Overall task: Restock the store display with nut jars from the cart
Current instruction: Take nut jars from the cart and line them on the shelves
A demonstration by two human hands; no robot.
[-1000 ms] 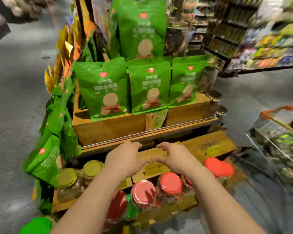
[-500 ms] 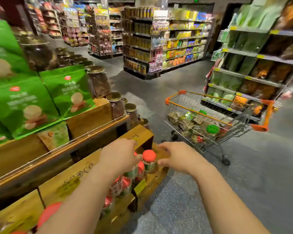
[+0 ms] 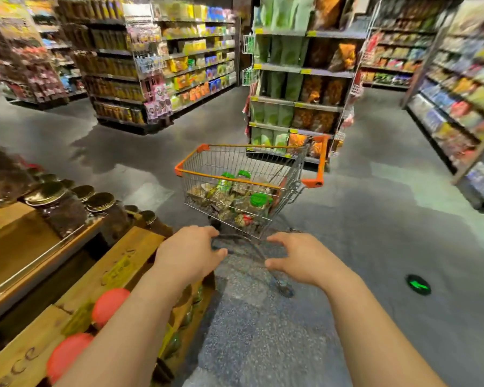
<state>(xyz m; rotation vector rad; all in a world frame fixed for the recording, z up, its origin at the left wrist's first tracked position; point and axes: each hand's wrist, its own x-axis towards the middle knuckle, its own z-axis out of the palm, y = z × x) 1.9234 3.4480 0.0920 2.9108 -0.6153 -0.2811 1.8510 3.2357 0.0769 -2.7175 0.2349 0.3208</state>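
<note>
An orange-trimmed wire cart (image 3: 192,174) stands on the floor straight ahead, holding several nut jars with green lids (image 3: 260,200) and packets. The wooden display (image 3: 118,263) runs along my left, with red-lidded jars (image 3: 109,304) on its low tier and gold-lidded jars (image 3: 100,201) higher up. My left hand (image 3: 189,251) and my right hand (image 3: 299,258) are both stretched out in front of me, below the cart's near end. Their fingers are loosely spread and hold nothing. Neither hand touches the cart or a jar.
A shelf unit with green and orange bags (image 3: 296,88) stands right behind the cart. More shelving (image 3: 458,107) lines the right aisle and another rack (image 3: 157,74) stands at the back left. A green arrow marker (image 3: 418,284) glows on the grey floor.
My view has swung right, from the display with green bags to the cart. Both hands left the red-lidded jars and now hover empty toward the cart.
</note>
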